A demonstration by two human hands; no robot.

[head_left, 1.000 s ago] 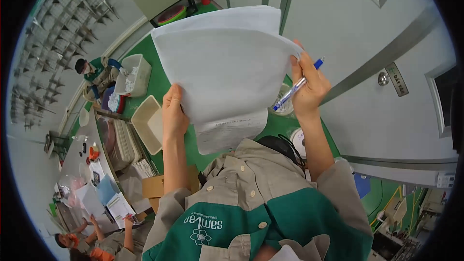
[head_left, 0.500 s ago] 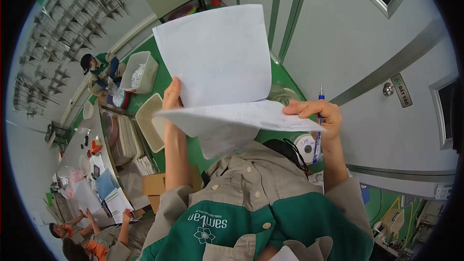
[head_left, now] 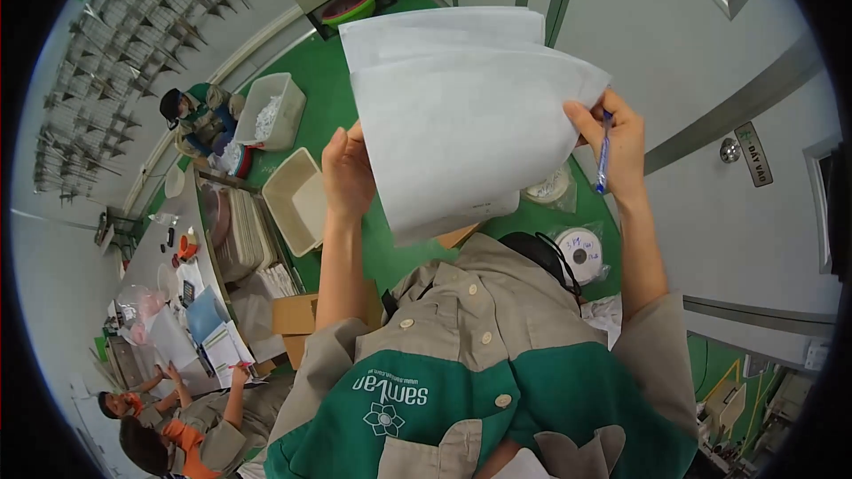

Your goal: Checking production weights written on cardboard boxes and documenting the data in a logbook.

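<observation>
Several white paper sheets (head_left: 470, 124) are held up in front of my chest, their blank sides showing. My left hand (head_left: 348, 168) grips them at the left edge, thumb up and fingers partly hidden behind the paper. At the upper right corner of the front sheet, my right hand (head_left: 617, 137) pinches the paper between thumb and fingers. A blue pen (head_left: 604, 153) is also tucked in that hand, slanting down along the palm. The front sheet bows and hangs loosely over those behind it.
Left of me, a table (head_left: 182, 222) bears papers, a blue folder (head_left: 206, 315) and an orange tape dispenser (head_left: 186, 247). Two people sit beside it; another crouches by a bin of white pieces (head_left: 268, 115). A beige tub (head_left: 297, 204), cardboard box (head_left: 293, 315) and white reel (head_left: 581, 255) stand nearby. A door (head_left: 772, 177) is at right.
A sheet that was folded down toward me now stands up over the others, blank side showing. My right hand has risen with its corner, the pen still in it.
</observation>
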